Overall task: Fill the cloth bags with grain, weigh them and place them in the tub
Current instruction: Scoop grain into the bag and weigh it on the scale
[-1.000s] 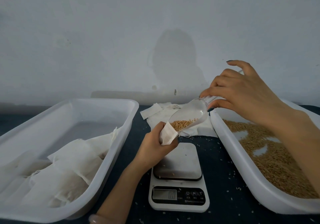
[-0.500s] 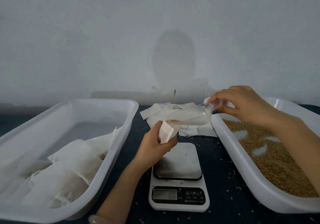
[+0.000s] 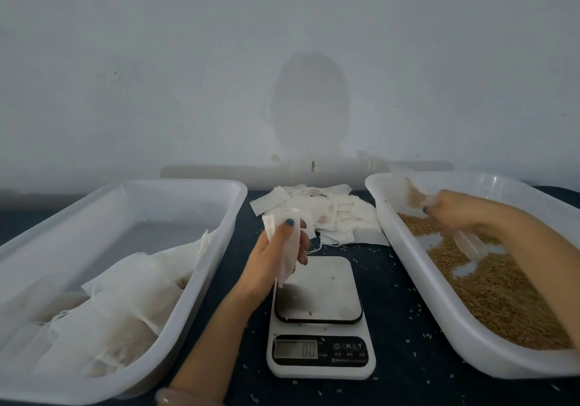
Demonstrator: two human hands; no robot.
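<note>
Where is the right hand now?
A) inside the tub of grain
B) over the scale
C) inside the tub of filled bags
A: the right hand, gripping the scoop, is down inside the grain tub, low over the grain.

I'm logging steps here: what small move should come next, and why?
Probably lower the cloth bag onto the scale: the left hand grips it over the bare plate, while the right hand with the blurred scoop is away over the grain tub.

White tubs [image 3: 201, 267], tan grain [image 3: 499, 299]
</note>
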